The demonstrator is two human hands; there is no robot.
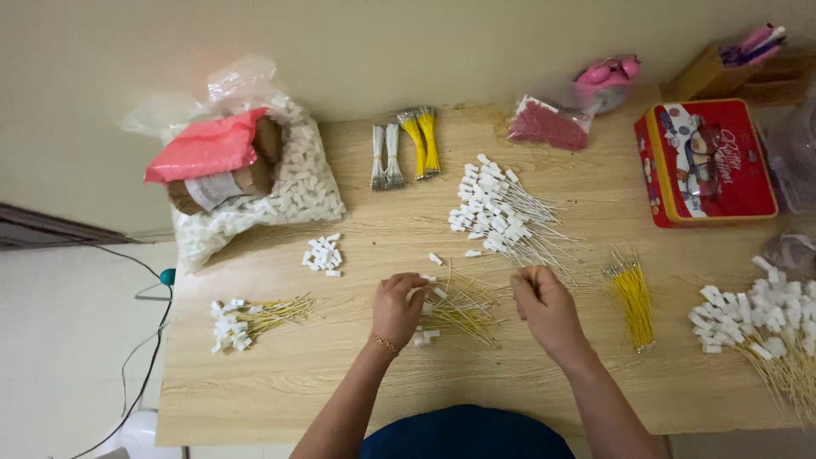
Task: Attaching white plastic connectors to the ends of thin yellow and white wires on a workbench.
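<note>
While both hands work near the front edge of the pale wooden desk [280, 391], the left hand [396, 308] has its fingers closed on a small white plastic connector, beside a loose fan of thin yellow wires [463, 308]; the right hand [544, 308] is curled, its grip hidden. Sorted piles lie within reach.

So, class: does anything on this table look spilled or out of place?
A few white connectors lie loose between the piles, strayed from the small heap. The rest sits in sorted bundles; nothing looks damaged.
</note>
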